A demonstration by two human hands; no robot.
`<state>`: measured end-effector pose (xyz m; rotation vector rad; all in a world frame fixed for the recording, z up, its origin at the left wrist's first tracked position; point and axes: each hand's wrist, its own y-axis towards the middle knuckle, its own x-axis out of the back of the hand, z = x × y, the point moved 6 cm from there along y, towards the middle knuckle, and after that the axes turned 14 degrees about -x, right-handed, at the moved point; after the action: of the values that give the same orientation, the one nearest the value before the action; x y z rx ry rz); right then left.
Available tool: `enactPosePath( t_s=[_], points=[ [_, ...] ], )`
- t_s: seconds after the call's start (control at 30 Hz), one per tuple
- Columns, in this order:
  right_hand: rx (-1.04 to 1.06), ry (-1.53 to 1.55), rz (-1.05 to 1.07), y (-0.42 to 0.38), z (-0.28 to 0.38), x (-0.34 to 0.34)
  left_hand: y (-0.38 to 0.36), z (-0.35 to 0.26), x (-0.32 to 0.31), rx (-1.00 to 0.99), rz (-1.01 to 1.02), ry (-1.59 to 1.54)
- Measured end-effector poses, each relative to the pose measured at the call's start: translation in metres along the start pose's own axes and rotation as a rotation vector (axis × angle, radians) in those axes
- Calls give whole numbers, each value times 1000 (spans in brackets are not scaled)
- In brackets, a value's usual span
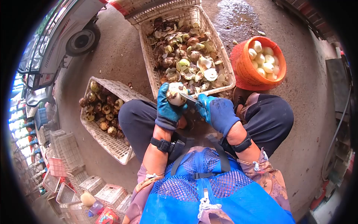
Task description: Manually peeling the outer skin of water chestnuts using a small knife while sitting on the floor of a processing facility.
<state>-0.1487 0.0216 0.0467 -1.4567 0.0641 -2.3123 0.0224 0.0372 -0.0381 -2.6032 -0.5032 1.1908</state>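
Note:
My left hand [169, 110], in a blue-green glove, is wrapped round a partly peeled whitish bulb [176, 93] with brown patches. My right hand [216, 111], gloved in blue, grips a small knife [189, 98] whose blade points left and touches or nearly touches the bulb. Just beyond my hands stands a large pale crate [227, 71] holding peelings and brown bulbs. A second crate [119, 89] with unpeeled brown bulbs lies to the left. An orange basket [244, 69] at the upper right holds several peeled white bulbs.
My bent knees flank my hands. A vehicle with a wheel [82, 40] stands at the upper left. Stacked empty crates [111, 194] and a red bag [107, 216] are at the lower left. A wet patch [235, 16] marks the ground, and a hose [337, 130] runs along the right.

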Motion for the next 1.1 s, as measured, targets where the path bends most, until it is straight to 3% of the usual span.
enactPosePath(
  t_s=[0.07, 0.23, 0.47, 0.6, 0.8, 1.1],
  points=[
    [-23, 17, 3, 0, -1, -1, -2, 1, -2, -44, 10, 51],
    [-77, 15, 8, -4, 4, -2, -6, 3, -15, 30, -191, -1],
    [49, -192, -125, 23, -16, -22, -4, 9, -12, 171, -238, -116],
    [2, -84, -235, 31, -12, -39, 3, 9, -3, 158, -230, -208],
    [-139, 153, -137, 29, 2, -41, 13, 3, 4, -26, -300, -86],
    [-209, 403, 6, 26, -1, -53, 13, 7, -3, 67, -235, -147]
  ],
)
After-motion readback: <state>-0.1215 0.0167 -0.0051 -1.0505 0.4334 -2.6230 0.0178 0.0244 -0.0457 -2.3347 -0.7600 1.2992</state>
